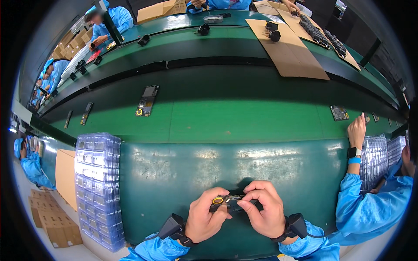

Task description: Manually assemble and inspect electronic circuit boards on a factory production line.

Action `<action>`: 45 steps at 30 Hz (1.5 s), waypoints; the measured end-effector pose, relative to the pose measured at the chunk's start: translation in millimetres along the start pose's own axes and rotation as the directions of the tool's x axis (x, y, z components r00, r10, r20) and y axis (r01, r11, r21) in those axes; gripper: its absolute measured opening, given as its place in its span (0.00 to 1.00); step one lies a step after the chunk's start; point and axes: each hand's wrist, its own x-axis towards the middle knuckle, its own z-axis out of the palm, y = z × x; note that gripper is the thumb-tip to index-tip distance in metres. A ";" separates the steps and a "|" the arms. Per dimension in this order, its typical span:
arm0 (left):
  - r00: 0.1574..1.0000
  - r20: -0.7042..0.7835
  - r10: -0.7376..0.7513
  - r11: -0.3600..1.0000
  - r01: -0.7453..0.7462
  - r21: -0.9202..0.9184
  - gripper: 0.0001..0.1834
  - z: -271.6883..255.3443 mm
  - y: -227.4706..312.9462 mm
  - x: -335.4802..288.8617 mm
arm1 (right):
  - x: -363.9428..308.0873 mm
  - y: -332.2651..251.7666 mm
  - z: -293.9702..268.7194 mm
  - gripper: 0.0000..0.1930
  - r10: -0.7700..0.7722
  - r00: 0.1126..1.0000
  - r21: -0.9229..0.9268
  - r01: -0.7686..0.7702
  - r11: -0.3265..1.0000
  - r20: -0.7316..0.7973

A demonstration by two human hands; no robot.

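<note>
A small dark circuit board (pixel 227 199) with a yellow ring at its left end is held between my two hands, low over the bench. My left hand (pixel 208 215) grips the ringed end between thumb and fingers. At the other end, my right hand (pixel 264 208) pinches the board with thumb and index finger. A thin silvery strip shows on the board between my fingertips; its exact kind is too small to make out. My fingers hide part of the board's underside and right end.
Similar boards, one a larger board (pixel 147 100), lie on the green belt (pixel 209 122) ahead. Clear plastic trays (pixel 98 191) stand stacked at left. A co-worker's hand (pixel 357 130) reaches over a board (pixel 338 113) at right. Cardboard (pixel 291 56) rests across the raised shelf.
</note>
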 end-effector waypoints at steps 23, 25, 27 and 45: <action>1.000 -0.021 0.004 1.000 -0.005 -0.016 0.19 0.5 0.2 -1.1 | -2.2 2.6 3.5 0.10 -0.009 1.000 -0.011 0.009 1.000 -0.010; 1.000 -0.018 0.007 1.000 -0.007 -0.012 0.19 0.1 -2.2 -0.8 | -2.1 2.7 4.3 0.10 -0.017 1.000 -0.016 0.017 1.000 -0.014; 1.000 -0.017 0.006 1.000 -0.006 -0.008 0.20 0.8 -2.7 -1.3 | -1.8 3.0 5.0 0.09 -0.029 0.999 -0.016 0.029 0.999 -0.021; 0.982 -0.019 -0.186 0.981 0.185 -0.060 0.24 4.4 12.5 4.3 | 2.4 1.4 4.3 0.07 0.107 0.994 0.043 -0.107 0.993 0.008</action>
